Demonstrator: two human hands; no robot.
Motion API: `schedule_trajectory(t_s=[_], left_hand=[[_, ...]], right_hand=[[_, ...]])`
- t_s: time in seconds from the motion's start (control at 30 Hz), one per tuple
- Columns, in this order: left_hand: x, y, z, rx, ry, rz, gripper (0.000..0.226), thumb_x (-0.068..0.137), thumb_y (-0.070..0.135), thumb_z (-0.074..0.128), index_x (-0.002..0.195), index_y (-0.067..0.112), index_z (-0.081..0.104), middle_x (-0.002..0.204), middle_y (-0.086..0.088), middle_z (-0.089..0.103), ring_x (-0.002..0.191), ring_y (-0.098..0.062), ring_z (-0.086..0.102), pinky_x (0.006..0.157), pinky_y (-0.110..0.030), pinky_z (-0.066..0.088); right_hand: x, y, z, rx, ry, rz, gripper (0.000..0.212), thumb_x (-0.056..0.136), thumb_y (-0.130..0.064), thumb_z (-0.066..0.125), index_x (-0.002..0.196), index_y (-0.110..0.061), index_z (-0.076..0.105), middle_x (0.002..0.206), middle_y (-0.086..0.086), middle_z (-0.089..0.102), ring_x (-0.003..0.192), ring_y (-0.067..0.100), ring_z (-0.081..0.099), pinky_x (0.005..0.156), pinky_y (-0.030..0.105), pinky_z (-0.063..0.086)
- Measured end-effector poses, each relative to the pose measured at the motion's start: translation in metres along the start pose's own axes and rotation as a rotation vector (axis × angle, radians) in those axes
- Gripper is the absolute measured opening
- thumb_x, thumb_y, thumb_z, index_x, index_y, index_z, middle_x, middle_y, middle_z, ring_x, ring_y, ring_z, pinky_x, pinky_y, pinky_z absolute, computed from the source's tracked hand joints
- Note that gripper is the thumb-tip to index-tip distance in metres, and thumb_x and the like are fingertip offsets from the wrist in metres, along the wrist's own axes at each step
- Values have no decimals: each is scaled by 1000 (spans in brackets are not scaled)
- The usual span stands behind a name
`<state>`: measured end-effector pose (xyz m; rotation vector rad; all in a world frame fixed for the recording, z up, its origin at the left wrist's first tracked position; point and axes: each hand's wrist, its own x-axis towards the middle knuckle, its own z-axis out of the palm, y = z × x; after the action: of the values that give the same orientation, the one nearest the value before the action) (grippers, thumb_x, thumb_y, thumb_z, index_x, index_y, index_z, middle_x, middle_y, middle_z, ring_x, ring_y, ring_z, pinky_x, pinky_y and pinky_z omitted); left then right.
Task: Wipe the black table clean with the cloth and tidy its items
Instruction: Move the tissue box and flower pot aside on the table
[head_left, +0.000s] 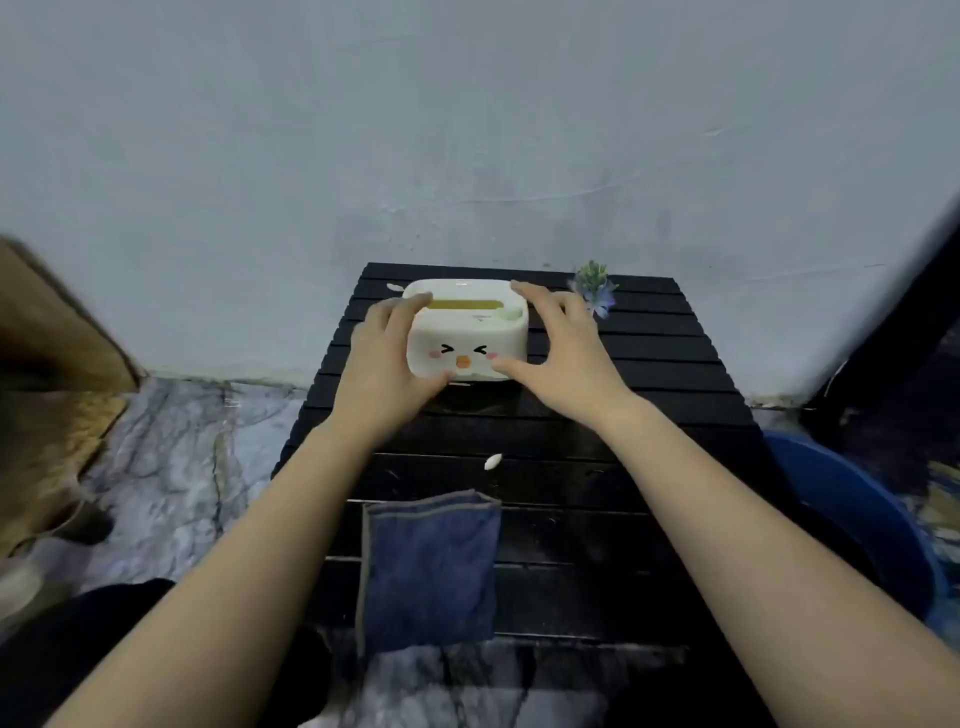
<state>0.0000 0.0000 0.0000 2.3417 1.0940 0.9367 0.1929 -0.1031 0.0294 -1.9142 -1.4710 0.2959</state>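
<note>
A white tissue box (466, 340) with a cartoon face stands at the back of the black slatted table (649, 415). My left hand (387, 358) grips its left side and my right hand (558, 353) grips its right side. A folded blue cloth (428, 566) lies on the table's near edge and hangs over it, apart from both hands. One small white scrap (493, 461) lies mid-table and another white scrap (393, 286) lies at the back left. A small plant sprig with blue flowers (595, 287) sits at the back right.
The table stands against a pale wall (467, 130). A blue bucket (852, 514) is on the floor to the right. A brown object (52, 364) is at the left over the marbled floor (171, 457).
</note>
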Motion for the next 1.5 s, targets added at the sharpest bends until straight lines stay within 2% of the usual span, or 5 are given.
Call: schedule_trajectory(t_s=[0.23, 0.4, 0.73, 0.93, 1.5], left_hand=[[24, -36, 16, -218, -209, -144, 127, 60, 29, 92, 150, 55, 5, 163, -8, 6, 153, -16, 3, 121, -43, 21], [33, -65, 38, -286, -249, -119, 122, 61, 30, 89, 151, 54, 9, 154, 5, 28, 142, -8, 26, 115, -45, 36], [47, -82, 55, -360, -93, -159, 103, 65, 23, 88, 146, 50, 30, 147, 18, 40, 135, -10, 45, 109, -42, 44], [104, -83, 58, -347, -63, -129, 100, 63, 23, 87, 146, 39, 34, 144, 13, 42, 130, -16, 49, 107, -42, 46], [186, -119, 112, -317, -124, -144, 102, 60, 22, 89, 144, 43, 35, 141, 7, 45, 126, -21, 52, 104, -44, 48]], right_hand=[[27, 16, 33, 201, -130, 103, 107, 74, -31, 84, 151, -55, 14, 162, 9, 3, 152, 26, 8, 119, 41, 25], [37, 33, 49, 269, -65, 140, 108, 72, -28, 87, 153, -42, 16, 148, -2, 26, 128, 9, 35, 98, 13, 30], [64, 49, 67, 304, -6, 132, 86, 82, -13, 79, 148, -35, 28, 143, -3, 38, 119, 5, 40, 87, 4, 33], [123, 51, 63, 324, 65, 118, 89, 76, -10, 83, 144, -38, 33, 138, 0, 46, 123, 15, 48, 105, 34, 44], [201, 95, 101, 321, 152, 213, 85, 84, -3, 72, 150, -29, 25, 141, 3, 42, 124, 19, 49, 100, 31, 46]])
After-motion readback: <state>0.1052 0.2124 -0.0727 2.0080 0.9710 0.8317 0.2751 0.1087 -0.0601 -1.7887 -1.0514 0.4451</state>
